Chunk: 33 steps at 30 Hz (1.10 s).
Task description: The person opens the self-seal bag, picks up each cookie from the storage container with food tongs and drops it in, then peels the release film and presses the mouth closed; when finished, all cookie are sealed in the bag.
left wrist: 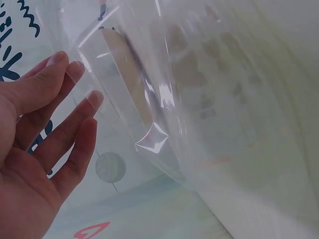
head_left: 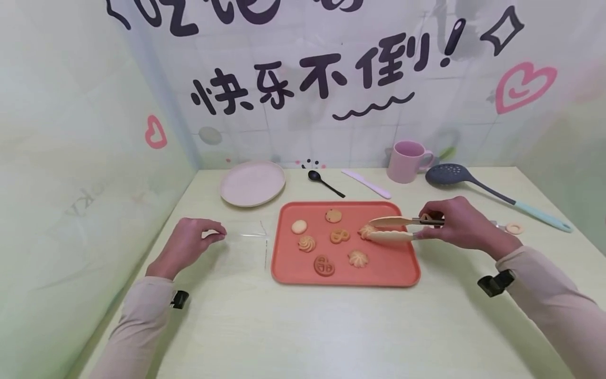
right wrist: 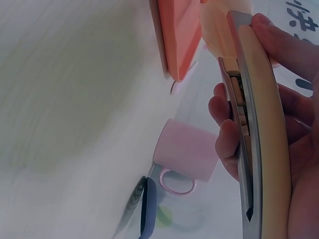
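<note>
Fingers of the right hand (head_left: 456, 223) curl round the handles of a pair of cream tongs (head_left: 402, 229), squeezing them so the tips close on a swirl cookie (head_left: 365, 230) at the right-centre of the orange tray (head_left: 407, 273) — the right wrist view shows the same grip from beneath, fingers wrapped about the metal-edged arms. At the left of the head view, the left hand (head_left: 187, 245) pinches the edge of a clear plastic bag (head_left: 246, 242) lying flat on the table just left of the tray; in the left wrist view the fingers (left wrist: 60, 94) look fairly straight beside the film, so how tight the pinch is I cannot tell.

Five more cookies lie on the tray — a round one (head_left: 299, 226), a chip one (head_left: 333, 215), a pretzel shape (head_left: 339, 236), a swirl (head_left: 306, 243), a stamped disc (head_left: 324, 266) and a flower (head_left: 358, 258) make six. Toward the top of the frame stand a pink plate (head_left: 252, 183), black spoon (head_left: 324, 182), pink spatula (head_left: 366, 183), pink mug (head_left: 408, 161) and slotted spoon (head_left: 492, 193). A ring cookie (head_left: 514, 227) lies at the right.
</note>
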Tool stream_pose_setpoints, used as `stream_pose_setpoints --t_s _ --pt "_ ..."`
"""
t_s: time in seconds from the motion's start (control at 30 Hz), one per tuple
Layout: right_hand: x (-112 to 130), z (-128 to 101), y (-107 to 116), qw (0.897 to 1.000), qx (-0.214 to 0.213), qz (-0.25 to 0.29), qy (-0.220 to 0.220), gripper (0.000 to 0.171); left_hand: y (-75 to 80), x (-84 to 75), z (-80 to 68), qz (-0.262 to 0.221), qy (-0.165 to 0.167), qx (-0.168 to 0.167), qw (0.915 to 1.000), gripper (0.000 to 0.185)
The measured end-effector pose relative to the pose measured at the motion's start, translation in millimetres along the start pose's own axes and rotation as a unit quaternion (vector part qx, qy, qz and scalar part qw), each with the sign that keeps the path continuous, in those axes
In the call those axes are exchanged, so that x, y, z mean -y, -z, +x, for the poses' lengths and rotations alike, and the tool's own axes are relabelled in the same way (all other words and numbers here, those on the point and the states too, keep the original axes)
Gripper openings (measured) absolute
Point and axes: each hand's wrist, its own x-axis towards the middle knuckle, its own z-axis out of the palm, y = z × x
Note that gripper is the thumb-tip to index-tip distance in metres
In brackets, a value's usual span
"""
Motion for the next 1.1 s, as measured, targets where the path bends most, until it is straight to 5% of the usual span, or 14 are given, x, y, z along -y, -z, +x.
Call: stream_pose_setpoints --t_s 0.3,1.1 --pt "9.9 10.1 -2.8 0.998 -0.051 0.005 0.048 0.028 2.3 0.1 -1.4 -0.006 0.005 -0.002 1.0 0.012" --pt "101.8 74.3 -51.2 0.987 -0.014 0.136 0.089 0.029 1.0 0.9 2.5 -0.023 0.029 0.017 0.9992 0.011"
